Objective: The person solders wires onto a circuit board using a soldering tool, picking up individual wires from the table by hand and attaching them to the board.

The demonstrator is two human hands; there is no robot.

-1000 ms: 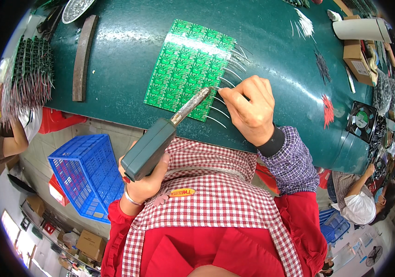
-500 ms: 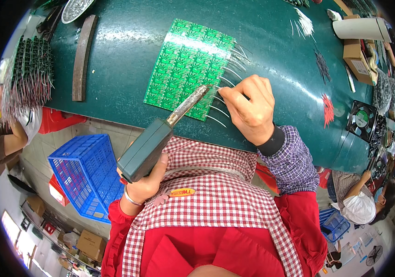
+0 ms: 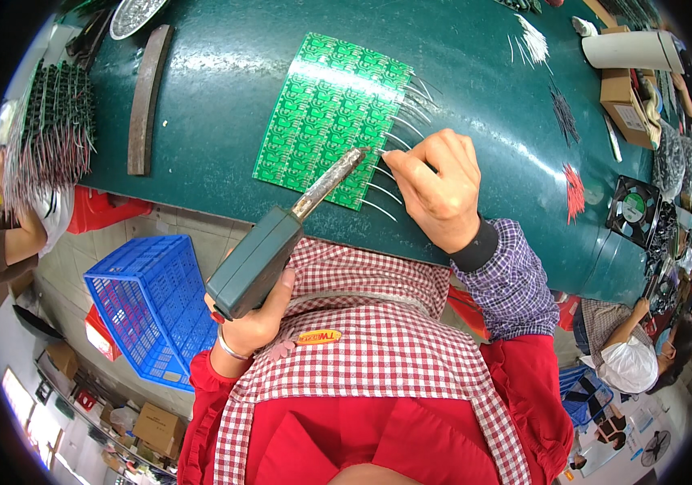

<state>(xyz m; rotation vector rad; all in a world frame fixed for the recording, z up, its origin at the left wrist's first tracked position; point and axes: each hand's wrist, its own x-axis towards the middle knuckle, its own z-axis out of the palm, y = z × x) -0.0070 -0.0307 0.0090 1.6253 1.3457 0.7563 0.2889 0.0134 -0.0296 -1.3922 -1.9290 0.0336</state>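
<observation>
My left hand [image 3: 257, 323] is wrapped round the dark green handle of a soldering iron [image 3: 258, 260]. Its metal tip rests at the right edge of a green circuit board panel [image 3: 313, 121] lying flat on the table. Thumb and forefinger of my right hand [image 3: 440, 186] pinch a thin white wire [image 3: 381, 152], whose end meets the board's edge beside the tip. Several more white wires [image 3: 385, 192] stick out from that same edge, above and below this one. The wire's far part is hidden by my fingers.
On the green table [image 3: 208, 121] lie a brown bar [image 3: 148, 101], white wires [image 3: 533, 39], black wires [image 3: 564, 115], red wires [image 3: 574, 194] and a black fan [image 3: 634, 212]. Wired boards [image 3: 50, 129] are piled at far left. A blue crate [image 3: 152, 307] stands below. Other people sit at both sides.
Both hands, the soldering iron and the board stay almost where they were. At the lower right, a person in the background has shifted.
</observation>
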